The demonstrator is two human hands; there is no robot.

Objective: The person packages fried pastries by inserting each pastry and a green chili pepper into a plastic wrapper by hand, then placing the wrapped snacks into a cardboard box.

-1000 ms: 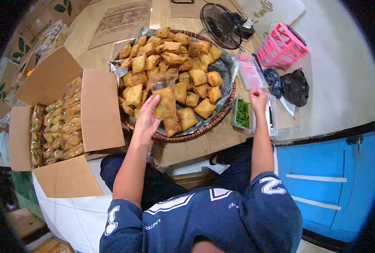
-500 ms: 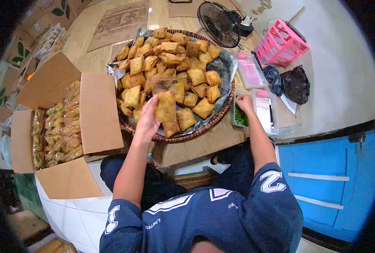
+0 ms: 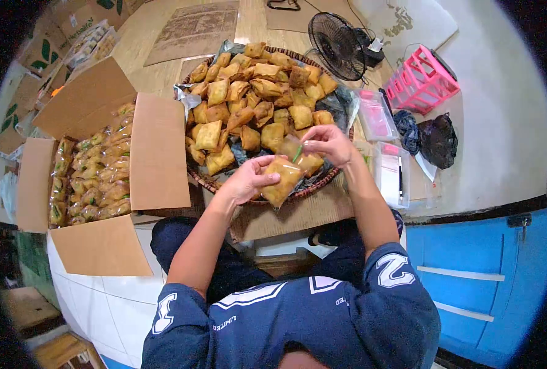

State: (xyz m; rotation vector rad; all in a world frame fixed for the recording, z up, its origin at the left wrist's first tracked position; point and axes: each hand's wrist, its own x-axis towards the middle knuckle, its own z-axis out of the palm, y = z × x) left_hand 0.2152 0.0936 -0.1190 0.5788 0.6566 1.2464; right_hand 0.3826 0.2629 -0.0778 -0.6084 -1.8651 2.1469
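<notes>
My left hand [image 3: 247,182] grips a clear plastic bag with a golden fried pastry [image 3: 282,183] inside, over the front edge of the round basket [image 3: 310,193]. Close to its right, my right hand [image 3: 327,146] pinches a slim green chili [image 3: 297,154] at the mouth of the bag. Whether the chili's lower end is inside the plastic, I cannot tell. Beneath and beyond both hands, loose square fried pastries [image 3: 267,88] are heaped on dark lining in the basket.
To the left stands an open cardboard box [image 3: 160,150] with rows of bagged pastries [image 3: 104,169]. On the right are clear plastic containers [image 3: 389,175], a pink plastic basket [image 3: 422,80] and a black plastic bag [image 3: 438,140]. A black fan [image 3: 337,46] sits behind.
My right hand has come from the chili container to the bag, now with a green chili in it. My left hand has moved right with the bagged pastry, and the view has shifted slightly.
</notes>
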